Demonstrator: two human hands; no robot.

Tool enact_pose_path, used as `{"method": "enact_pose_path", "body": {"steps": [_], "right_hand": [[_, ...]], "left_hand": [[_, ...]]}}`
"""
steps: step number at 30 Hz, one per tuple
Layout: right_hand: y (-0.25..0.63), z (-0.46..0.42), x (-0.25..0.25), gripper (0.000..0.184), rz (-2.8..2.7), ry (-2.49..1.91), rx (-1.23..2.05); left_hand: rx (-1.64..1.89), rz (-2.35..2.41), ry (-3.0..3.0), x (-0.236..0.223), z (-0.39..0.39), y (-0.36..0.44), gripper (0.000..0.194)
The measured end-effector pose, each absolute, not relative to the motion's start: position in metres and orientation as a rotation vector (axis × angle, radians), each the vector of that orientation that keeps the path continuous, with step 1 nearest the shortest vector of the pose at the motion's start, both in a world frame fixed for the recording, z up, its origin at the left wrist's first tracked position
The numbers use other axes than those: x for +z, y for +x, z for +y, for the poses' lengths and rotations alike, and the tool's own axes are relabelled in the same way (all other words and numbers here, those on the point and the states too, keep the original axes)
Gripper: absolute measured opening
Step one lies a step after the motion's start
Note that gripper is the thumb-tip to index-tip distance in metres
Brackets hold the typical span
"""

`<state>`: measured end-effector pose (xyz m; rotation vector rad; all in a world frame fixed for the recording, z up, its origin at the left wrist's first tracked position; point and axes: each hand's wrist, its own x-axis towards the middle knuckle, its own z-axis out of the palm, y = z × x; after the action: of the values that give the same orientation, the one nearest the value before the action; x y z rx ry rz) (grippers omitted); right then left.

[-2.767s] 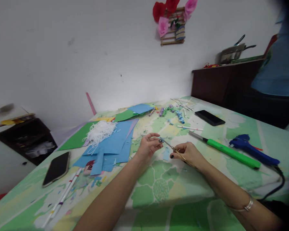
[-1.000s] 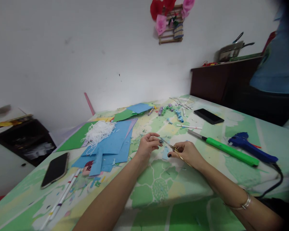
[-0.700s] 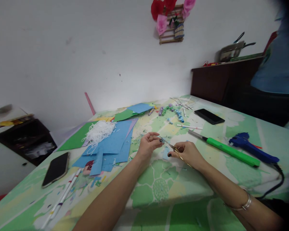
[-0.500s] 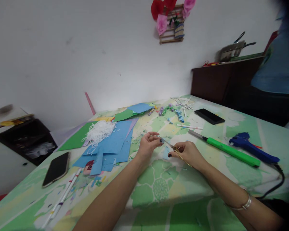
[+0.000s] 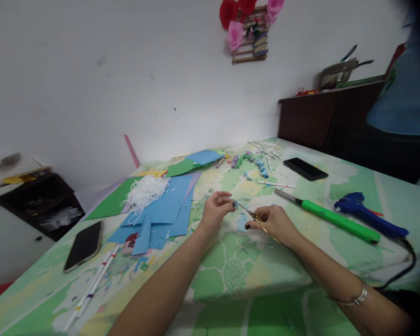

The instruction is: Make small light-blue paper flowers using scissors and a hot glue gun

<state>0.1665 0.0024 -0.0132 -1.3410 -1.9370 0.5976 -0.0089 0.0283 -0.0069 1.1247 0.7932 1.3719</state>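
Note:
My right hand [image 5: 273, 224] grips the gold handles of a pair of scissors [image 5: 246, 211], whose blades point left towards my other hand. Between thumb and fingertips, my left hand [image 5: 215, 211] pinches a small piece of blue paper [image 5: 235, 205], mostly hidden by the fingers. The scissor tips meet this paper right at the fingertips. Beneath the blades a pale blue paper strip [image 5: 242, 223] lies on the flowered tablecloth [image 5: 231, 275].
Left are blue paper sheets [image 5: 161, 210], white yarn [image 5: 145, 193], a phone [image 5: 84, 246] and white sticks [image 5: 94, 284]. Right lie a green-handled cutter [image 5: 339, 221], a blue glue gun [image 5: 371, 215] with its cord, and another phone [image 5: 305, 169]. Curled paper pieces [image 5: 248, 159] sit farther back.
Both hands stay almost in place, the scissors at the small blue paper. Left fingers shift slightly around the paper. The whole view drifts a little.

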Motion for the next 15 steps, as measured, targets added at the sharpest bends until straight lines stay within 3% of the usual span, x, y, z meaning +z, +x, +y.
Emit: {"method": "enact_pose_path", "body": {"steps": [15], "right_hand": [[0.1670,0.0033,-0.0145,0.041,-1.914,-1.346,0.675]], "left_hand": [[1.386,0.804,1.096,-0.0040,0.0268,-0.0089,0.031]]}}
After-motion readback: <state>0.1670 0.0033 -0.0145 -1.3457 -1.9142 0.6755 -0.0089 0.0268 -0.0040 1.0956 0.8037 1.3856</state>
